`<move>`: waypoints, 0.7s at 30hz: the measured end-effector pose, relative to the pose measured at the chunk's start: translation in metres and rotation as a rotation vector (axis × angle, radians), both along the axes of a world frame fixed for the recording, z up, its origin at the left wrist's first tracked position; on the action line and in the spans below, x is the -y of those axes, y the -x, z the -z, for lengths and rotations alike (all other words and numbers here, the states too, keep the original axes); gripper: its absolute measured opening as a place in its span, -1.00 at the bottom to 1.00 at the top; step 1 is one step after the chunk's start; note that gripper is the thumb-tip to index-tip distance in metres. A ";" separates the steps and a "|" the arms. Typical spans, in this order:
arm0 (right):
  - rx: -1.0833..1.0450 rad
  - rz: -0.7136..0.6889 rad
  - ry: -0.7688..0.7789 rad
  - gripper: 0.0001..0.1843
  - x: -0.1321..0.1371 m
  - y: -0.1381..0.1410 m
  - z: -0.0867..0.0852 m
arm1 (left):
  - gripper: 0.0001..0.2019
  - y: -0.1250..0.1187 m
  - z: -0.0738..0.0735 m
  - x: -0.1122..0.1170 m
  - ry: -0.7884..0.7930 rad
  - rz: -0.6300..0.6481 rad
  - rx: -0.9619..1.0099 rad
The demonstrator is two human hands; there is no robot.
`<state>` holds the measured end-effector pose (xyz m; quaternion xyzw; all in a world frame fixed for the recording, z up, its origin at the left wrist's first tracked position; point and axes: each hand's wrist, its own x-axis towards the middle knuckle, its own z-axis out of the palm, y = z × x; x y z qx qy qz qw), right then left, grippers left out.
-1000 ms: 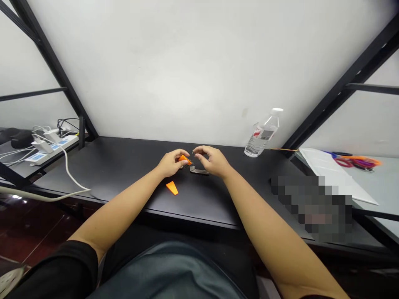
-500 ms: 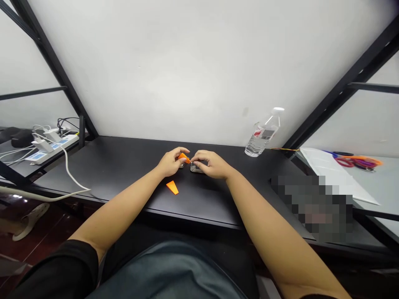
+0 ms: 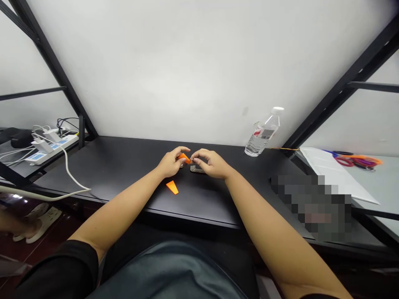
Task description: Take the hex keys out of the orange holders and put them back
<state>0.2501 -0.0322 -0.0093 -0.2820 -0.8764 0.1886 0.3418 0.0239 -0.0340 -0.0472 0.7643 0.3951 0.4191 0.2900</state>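
My left hand [image 3: 170, 162] is shut on a small orange plastic piece [image 3: 184, 158], pinching it between thumb and fingers. My right hand [image 3: 210, 163] sits just to its right, with the fingertips curled at the orange piece's tip. Below those fingers, a flat grey metal piece [image 3: 197, 169] lies on the black desk [image 3: 124, 166]. A bit of metal also shows under my left fingers, but its shape is hidden. An orange wedge [image 3: 172, 187] lies flat on the desk, just below my left hand.
A clear water bottle [image 3: 262, 133] stands at the desk's back right. Red-handled scissors [image 3: 343, 161] and a white sheet [image 3: 330, 172] lie on a lighter table to the right. A power strip [image 3: 51, 146] with white chargers and cables sits at left.
My right hand has moved left, its fingers closing in on the orange piece. A foot and slippers have come into view on the floor at lower left.
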 end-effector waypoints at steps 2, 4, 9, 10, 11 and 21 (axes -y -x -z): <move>-0.079 0.063 -0.058 -0.81 -0.003 -0.001 0.000 | -0.61 0.000 -0.001 0.000 0.005 0.004 0.005; -0.151 0.130 -0.076 -0.80 -0.006 -0.002 0.001 | -0.61 0.000 -0.001 0.000 0.009 0.010 0.007; -0.244 0.164 0.014 -0.75 -0.006 0.000 0.004 | -0.61 -0.001 -0.001 0.000 0.026 0.017 0.021; -0.261 0.164 0.022 -0.74 -0.005 0.001 0.004 | -0.61 -0.001 -0.001 0.000 0.030 0.019 0.026; -0.273 0.166 0.025 -0.74 -0.004 0.001 0.004 | -0.61 -0.001 -0.001 -0.001 0.032 0.020 0.032; -0.265 0.166 0.043 -0.76 -0.001 0.003 0.004 | -0.58 -0.001 0.001 -0.002 0.105 0.070 0.156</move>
